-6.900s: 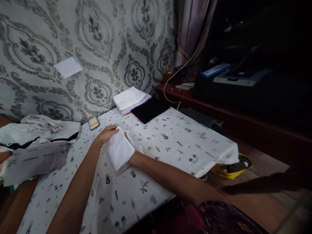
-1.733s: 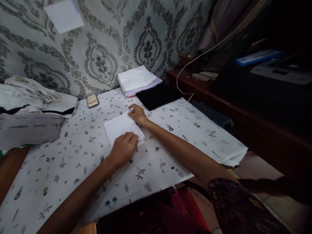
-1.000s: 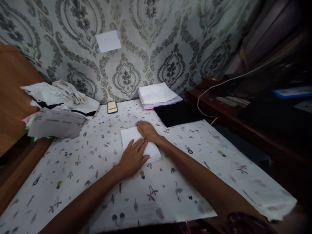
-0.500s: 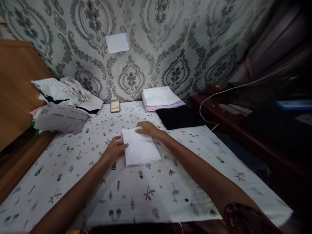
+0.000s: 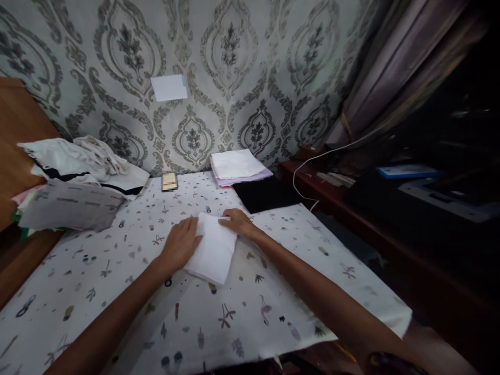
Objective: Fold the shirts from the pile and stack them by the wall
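A folded white cloth (image 5: 214,250) lies at a slant on the patterned sheet (image 5: 203,323), between my two hands. My left hand (image 5: 182,240) rests along its left edge, fingers together and thumb over the top of the fabric. At the cloth's upper right corner, my right hand (image 5: 236,223) pinches the edge between thumb and fingers. The underside of the cloth and the fingertips beneath it are hidden.
Behind are a stack of folded cloths (image 5: 236,164), a black cloth (image 5: 269,195) and a small framed card (image 5: 169,181). Heaped clothes (image 5: 74,203) lie at left. A white cable (image 5: 336,151) crosses the dark red furniture (image 5: 375,234) at right.
The white cloth has turned and become narrower. My left hand has moved onto its left side, while my right hand keeps its upper right corner. The whole view has shifted.
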Demonstrator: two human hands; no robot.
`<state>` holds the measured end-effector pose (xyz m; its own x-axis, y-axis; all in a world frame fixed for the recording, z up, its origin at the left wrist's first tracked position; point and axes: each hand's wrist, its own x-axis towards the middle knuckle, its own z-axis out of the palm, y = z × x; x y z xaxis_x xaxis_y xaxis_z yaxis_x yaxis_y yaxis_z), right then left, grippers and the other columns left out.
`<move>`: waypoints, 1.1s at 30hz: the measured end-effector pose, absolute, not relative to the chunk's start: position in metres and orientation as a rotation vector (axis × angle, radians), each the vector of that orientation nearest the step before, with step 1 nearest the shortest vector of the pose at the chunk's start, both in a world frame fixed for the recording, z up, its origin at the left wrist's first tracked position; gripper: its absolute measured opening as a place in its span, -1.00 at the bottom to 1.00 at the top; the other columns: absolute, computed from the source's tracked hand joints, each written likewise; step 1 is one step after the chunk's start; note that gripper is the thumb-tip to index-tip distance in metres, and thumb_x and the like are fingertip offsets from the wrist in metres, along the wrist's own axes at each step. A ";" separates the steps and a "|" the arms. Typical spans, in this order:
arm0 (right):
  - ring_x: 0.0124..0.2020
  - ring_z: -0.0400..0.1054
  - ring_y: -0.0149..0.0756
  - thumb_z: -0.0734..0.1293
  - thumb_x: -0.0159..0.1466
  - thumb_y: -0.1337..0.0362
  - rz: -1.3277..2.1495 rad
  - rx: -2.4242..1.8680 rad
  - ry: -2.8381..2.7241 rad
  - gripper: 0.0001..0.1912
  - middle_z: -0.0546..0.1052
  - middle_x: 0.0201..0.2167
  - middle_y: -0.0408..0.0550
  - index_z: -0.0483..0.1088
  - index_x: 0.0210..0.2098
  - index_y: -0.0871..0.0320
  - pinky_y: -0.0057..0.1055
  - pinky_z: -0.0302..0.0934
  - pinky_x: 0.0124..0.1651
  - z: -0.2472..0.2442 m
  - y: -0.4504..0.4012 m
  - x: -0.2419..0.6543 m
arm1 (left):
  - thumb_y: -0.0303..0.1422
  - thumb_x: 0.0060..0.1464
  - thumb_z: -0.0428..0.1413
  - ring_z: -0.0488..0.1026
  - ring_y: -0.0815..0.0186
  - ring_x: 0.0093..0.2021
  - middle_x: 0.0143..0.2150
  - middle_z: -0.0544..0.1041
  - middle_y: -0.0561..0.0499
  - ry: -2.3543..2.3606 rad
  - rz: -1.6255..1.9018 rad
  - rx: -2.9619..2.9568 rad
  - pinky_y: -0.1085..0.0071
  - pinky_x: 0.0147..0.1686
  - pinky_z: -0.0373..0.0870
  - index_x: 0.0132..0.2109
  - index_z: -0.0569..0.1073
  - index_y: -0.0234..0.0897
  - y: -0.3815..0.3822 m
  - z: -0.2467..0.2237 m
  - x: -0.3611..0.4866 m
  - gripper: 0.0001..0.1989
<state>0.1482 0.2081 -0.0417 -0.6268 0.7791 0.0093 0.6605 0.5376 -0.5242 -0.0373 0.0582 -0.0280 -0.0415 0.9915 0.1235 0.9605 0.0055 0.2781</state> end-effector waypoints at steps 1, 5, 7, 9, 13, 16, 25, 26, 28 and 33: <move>-0.16 0.41 -0.17 0.30 0.28 0.17 0.718 -1.226 -2.529 -0.77 0.58 -0.21 0.01 0.52 -0.19 0.15 -0.37 0.20 -0.18 -0.042 0.207 0.148 | -0.21 0.28 -0.09 0.19 -0.02 0.37 0.35 0.28 -0.32 2.080 0.420 2.195 -0.01 0.28 0.14 0.31 0.21 -0.34 0.065 -0.033 -0.031 -0.47; -0.12 0.42 -0.19 0.29 0.29 0.15 0.762 -1.247 -2.527 -0.73 0.58 -0.17 0.01 0.52 -0.14 0.16 -0.38 0.21 -0.14 -0.037 0.206 0.149 | -0.05 0.31 -0.18 -0.05 0.01 0.47 0.45 0.08 -0.30 1.919 0.297 2.207 -0.08 0.37 -0.11 0.37 0.13 -0.35 0.092 -0.050 -0.016 -0.36; -0.10 0.42 -0.18 0.32 0.27 0.11 0.794 -1.243 -2.539 -0.70 0.58 -0.15 0.01 0.53 -0.14 0.16 -0.38 0.21 -0.14 -0.033 0.208 0.151 | 0.00 0.29 -0.18 -0.09 0.01 0.48 0.47 0.02 -0.29 1.932 0.338 2.135 -0.05 0.39 -0.14 0.39 0.11 -0.37 0.096 -0.055 -0.017 -0.31; -0.11 0.43 -0.17 0.37 0.22 0.06 0.832 -1.231 -2.555 -0.68 0.58 -0.15 -0.01 0.53 -0.16 0.14 -0.39 0.22 -0.17 -0.030 0.209 0.153 | 0.02 0.26 -0.15 -0.05 0.01 0.47 0.48 0.00 -0.28 1.972 0.541 2.023 0.01 0.38 -0.05 0.40 0.08 -0.36 0.088 -0.061 -0.024 -0.28; -0.15 0.42 -0.18 0.42 0.15 0.13 0.899 -1.181 -2.555 -0.75 0.57 -0.19 -0.08 0.53 -0.22 0.10 -0.40 0.21 -0.20 -0.028 0.209 0.155 | 0.03 0.08 0.06 0.36 -0.05 0.23 0.27 0.35 -0.33 1.999 1.007 1.593 0.04 0.17 0.33 0.34 0.13 -0.36 0.046 -0.072 -0.047 -0.19; -0.16 0.40 -0.22 0.37 0.20 0.17 0.946 -1.116 -2.504 -0.82 0.55 -0.22 -0.08 0.51 -0.26 0.13 -0.42 0.20 -0.19 -0.031 0.205 0.160 | 0.03 -0.12 0.22 0.56 0.05 -0.27 -0.24 0.59 -0.12 1.942 0.890 1.190 0.23 -0.36 0.49 0.21 0.29 -0.36 0.017 -0.067 -0.053 -0.18; -0.46 0.17 -0.39 0.28 0.18 0.02 1.029 -1.026 -1.886 -0.68 0.29 -0.55 -0.22 0.26 -0.51 0.13 -0.48 0.04 -0.45 -0.028 0.239 0.223 | -0.37 -0.24 0.37 0.57 0.15 -0.26 -0.26 0.63 -0.10 1.497 1.210 0.683 0.30 -0.31 0.55 -0.17 0.53 -0.31 0.097 0.003 0.002 -0.60; -0.47 0.14 -0.40 0.28 0.16 -0.01 0.970 -1.065 -1.824 -0.66 0.26 -0.56 -0.23 0.25 -0.53 0.13 -0.48 0.02 -0.46 -0.026 0.250 0.233 | -0.43 -0.25 0.35 0.56 0.17 -0.31 -0.28 0.62 -0.09 1.451 1.260 0.671 0.30 -0.36 0.55 -0.18 0.52 -0.32 0.118 0.007 0.010 -0.61; -0.48 0.11 -0.39 0.26 0.13 -0.03 0.868 -1.148 -1.727 -0.66 0.24 -0.56 -0.23 0.25 -0.53 0.12 -0.47 0.00 -0.46 -0.022 0.275 0.254 | -0.52 -0.21 0.30 0.53 0.25 -0.44 -0.37 0.60 -0.05 1.365 1.320 0.700 0.36 -0.48 0.52 -0.19 0.51 -0.35 0.161 0.013 0.027 -0.66; -0.47 0.10 -0.37 0.22 0.11 0.07 0.734 -1.338 -1.619 -0.76 0.22 -0.56 -0.22 0.26 -0.51 0.11 -0.45 -0.02 -0.43 -0.019 0.337 0.290 | -0.61 -0.15 0.20 0.49 0.36 -0.54 -0.48 0.56 0.04 1.349 1.402 0.723 0.44 -0.51 0.48 -0.28 0.48 -0.35 0.259 0.012 0.063 -0.78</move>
<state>0.2895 0.3372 -0.0194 -0.0271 0.9657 0.2583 0.4418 0.2434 -0.8635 0.0631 0.2589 0.0119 -0.3035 0.9273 -0.2193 -0.2554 0.1426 0.9563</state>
